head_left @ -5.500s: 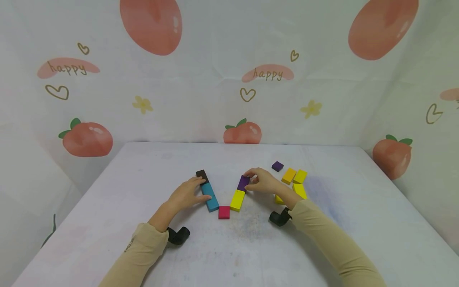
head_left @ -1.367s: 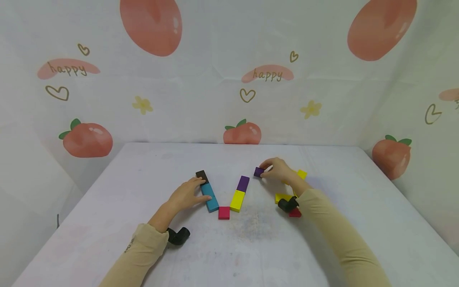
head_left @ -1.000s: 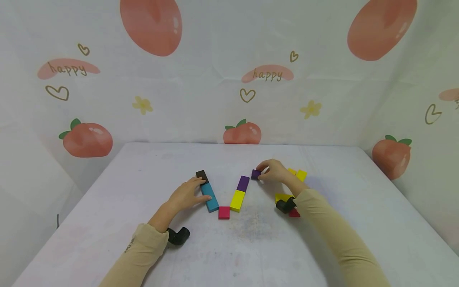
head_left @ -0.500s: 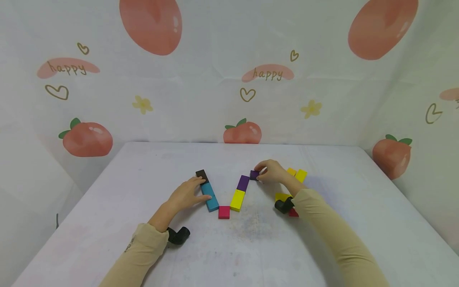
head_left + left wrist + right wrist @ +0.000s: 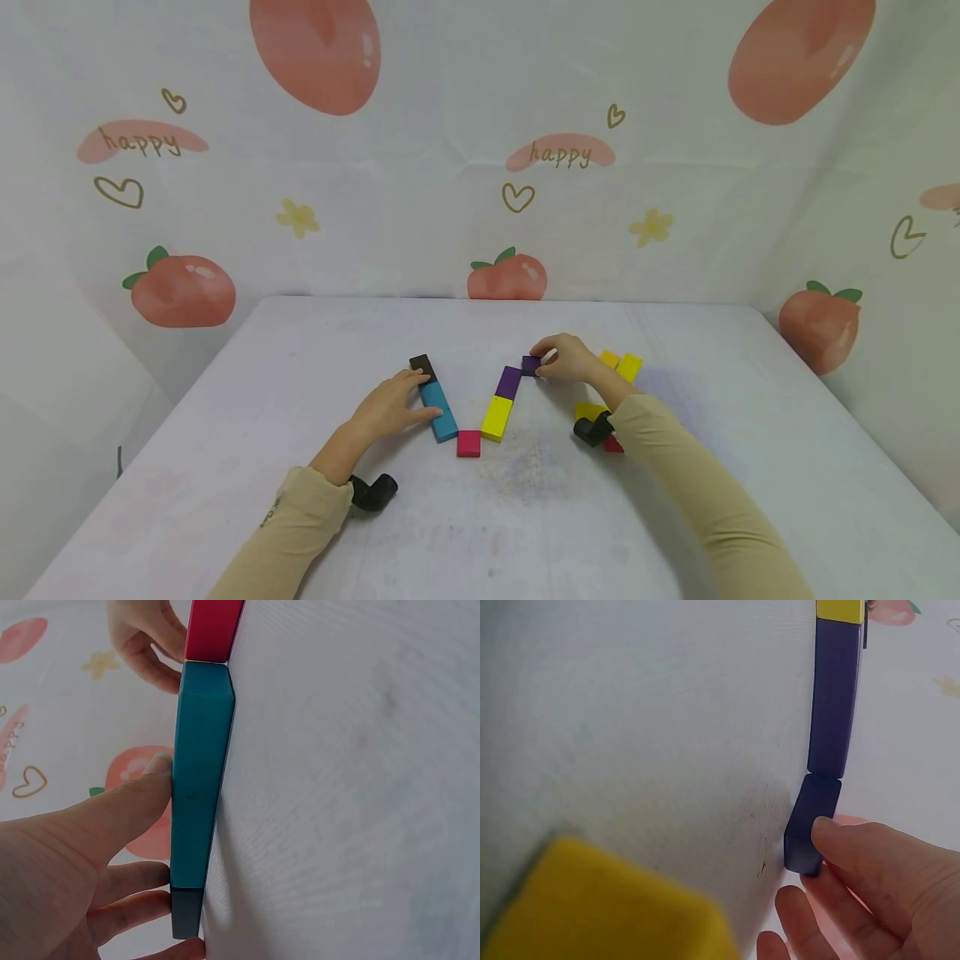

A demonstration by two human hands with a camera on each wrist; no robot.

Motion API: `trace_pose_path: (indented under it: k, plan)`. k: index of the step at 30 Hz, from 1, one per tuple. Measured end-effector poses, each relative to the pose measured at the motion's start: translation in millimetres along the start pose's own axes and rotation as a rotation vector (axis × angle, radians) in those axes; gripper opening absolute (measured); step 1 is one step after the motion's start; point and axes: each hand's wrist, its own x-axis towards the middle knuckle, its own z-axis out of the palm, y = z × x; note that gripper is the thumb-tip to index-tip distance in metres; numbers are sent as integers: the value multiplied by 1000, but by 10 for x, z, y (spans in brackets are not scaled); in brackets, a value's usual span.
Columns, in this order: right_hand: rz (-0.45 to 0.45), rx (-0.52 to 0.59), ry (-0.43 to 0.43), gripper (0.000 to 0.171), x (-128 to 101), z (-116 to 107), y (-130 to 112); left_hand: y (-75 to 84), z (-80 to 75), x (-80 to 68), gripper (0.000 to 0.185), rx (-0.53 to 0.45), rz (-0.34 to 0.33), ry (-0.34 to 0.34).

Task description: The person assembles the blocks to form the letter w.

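My right hand (image 5: 570,360) pinches a small dark purple block (image 5: 810,817) between thumb and fingers. That block lies on the table, its corner touching the end of a longer purple block (image 5: 507,382). A yellow block (image 5: 497,418) continues the slanted row down to a pinkish-red square block (image 5: 468,443). From the red block's other side, a blue block (image 5: 440,415) and a black block (image 5: 423,367) slant up to the left. With fairly straight fingers, my left hand (image 5: 388,407) rests on these two, thumb against the blue block and fingertips at the black one.
To the right, partly hidden behind my right forearm, lie an orange-yellow block (image 5: 609,358), a yellow block (image 5: 629,367), another yellow block (image 5: 590,412) and a red piece (image 5: 613,444). Black wrist mounts (image 5: 373,493) sit under both wrists. A printed cloth (image 5: 420,233) hangs behind the table.
The right hand let go of the long purple block, took the small purple one from the back right and slid it left until it met the row. The left hand stayed put.
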Motion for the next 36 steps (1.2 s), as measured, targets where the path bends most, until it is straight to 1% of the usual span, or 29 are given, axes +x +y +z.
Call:
trace_pose_path:
  k: [9, 17, 27, 36]
  plan:
    - [19, 8, -1, 37, -19, -2, -13, 12, -3, -2, 65, -5, 2, 0]
    - [-21, 13, 42, 39, -118, -98, -1, 23, -4, -14, 65, -13, -3, 0]
    - [-64, -3, 42, 38, -368, -291, 102, 20, -14, -16, 64, -11, 5, -1]
    - [-65, -20, -5, 32, -592, -329, 266, 11, -9, -15, 64, -7, 7, 2]
